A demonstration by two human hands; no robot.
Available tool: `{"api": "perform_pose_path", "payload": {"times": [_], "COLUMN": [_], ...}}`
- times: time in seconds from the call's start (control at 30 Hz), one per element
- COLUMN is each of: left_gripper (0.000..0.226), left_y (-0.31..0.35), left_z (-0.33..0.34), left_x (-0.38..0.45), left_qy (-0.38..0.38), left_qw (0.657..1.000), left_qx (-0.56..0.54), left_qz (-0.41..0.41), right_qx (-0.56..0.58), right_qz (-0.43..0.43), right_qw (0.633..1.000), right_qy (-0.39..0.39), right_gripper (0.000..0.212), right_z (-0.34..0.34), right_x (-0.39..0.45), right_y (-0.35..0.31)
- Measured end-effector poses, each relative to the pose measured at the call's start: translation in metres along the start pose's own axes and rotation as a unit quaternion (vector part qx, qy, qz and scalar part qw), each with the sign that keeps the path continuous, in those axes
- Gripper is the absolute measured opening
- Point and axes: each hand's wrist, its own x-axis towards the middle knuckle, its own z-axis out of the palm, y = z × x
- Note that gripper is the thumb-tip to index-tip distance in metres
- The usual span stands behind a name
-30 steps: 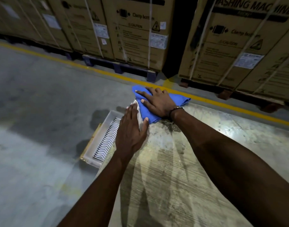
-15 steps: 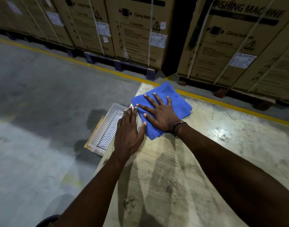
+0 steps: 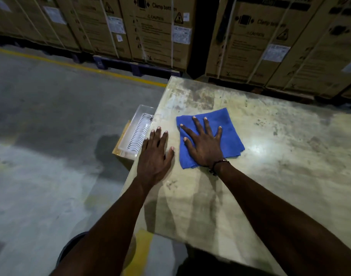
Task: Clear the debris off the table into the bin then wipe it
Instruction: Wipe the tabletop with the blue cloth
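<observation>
Bin (image 3: 135, 134) half hidden behind table (image 3: 270, 156)

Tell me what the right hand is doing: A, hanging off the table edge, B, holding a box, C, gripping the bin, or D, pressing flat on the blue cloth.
D: the right hand lies with fingers spread flat on the blue cloth, on the table; the left hand rests on the bare surface beside it.
</observation>
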Motion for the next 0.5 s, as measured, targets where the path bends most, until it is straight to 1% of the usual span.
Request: {"api": "perform_pose_path", "payload": {"times": [0.07,0.13,0.27,0.33,0.4,0.5], "left_gripper": [0.069,0.068,0.066,0.064,0.063,0.062], "left_y": [-0.006,-0.012,-0.017,-0.018,-0.019,-0.017], "left_z": [-0.006,-0.01,-0.014,-0.012,-0.011,-0.011], "left_x": [-0.022,-0.042,-0.059,-0.059,-0.06,-0.061], "left_qy": [0.0,0.003,0.008,0.018,0.024,0.039], "left_qw": [1.0,1.0,0.998,0.998,0.997,0.997], "left_qx": [-0.014,-0.031,-0.061,-0.066,-0.067,-0.059], "left_qz": [0.002,0.007,0.015,0.018,0.026,0.034], "right_qx": [0.011,0.01,-0.007,-0.014,-0.001,-0.009], "right_qz": [0.055,0.066,-0.041,-0.058,-0.015,0.077], "right_qw": [0.998,0.997,0.999,0.998,1.0,0.997], "right_qy": [0.016,0.024,0.016,0.004,0.006,0.019], "right_gripper": [0.055,0.056,0.054,0.053,0.052,0.054], "right_z": [0.004,0.01,0.004,-0.003,-0.009,-0.009], "right_x": [-0.025,-0.052,-0.117,-0.143,-0.154,-0.144], "right_y": [-0.021,-0.044,-0.068,-0.061,-0.047,-0.037]}}
